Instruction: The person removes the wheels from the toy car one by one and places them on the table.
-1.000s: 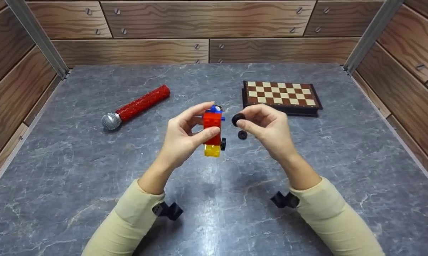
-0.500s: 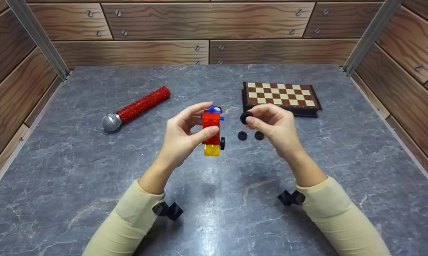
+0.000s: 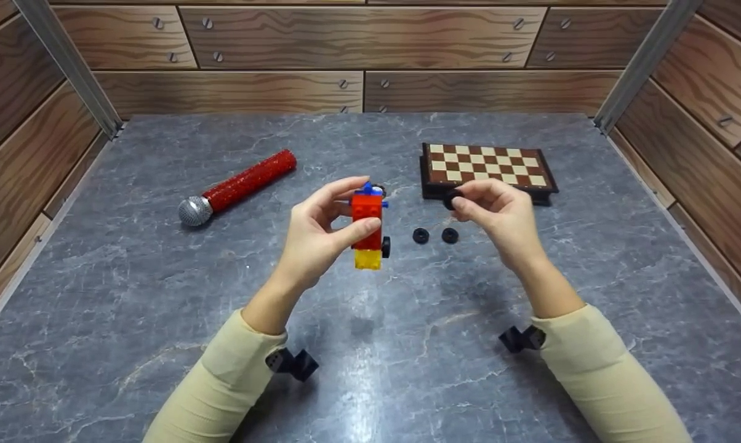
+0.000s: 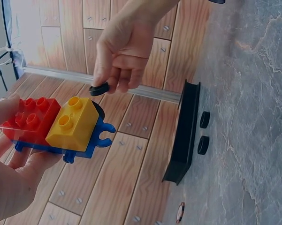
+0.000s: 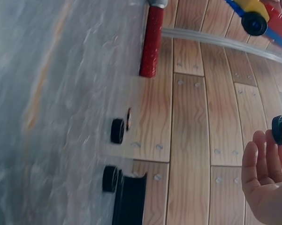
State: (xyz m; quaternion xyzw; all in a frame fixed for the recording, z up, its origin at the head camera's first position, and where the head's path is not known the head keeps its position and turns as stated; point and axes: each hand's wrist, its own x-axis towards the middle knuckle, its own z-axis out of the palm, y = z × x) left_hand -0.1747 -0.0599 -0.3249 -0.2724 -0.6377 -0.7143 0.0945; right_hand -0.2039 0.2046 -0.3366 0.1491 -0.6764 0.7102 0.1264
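Note:
My left hand holds a toy car of red, yellow and blue bricks upright above the table, thumb on one side and fingers on the other; one black wheel shows on its right side. In the left wrist view the car lies across my fingers. My right hand is to the right of the car, apart from it, and pinches a small black wheel at its fingertips. Two loose black wheels lie on the table below that hand.
A closed chessboard box lies just behind my right hand. A red microphone with a silver head lies at the left. The grey marble table is walled by wood panels on three sides.
My right hand has drawn to the right, away from the car, with the wheel still pinched. This uncovered a second loose wheel on the table. My left hand and the car stayed still.

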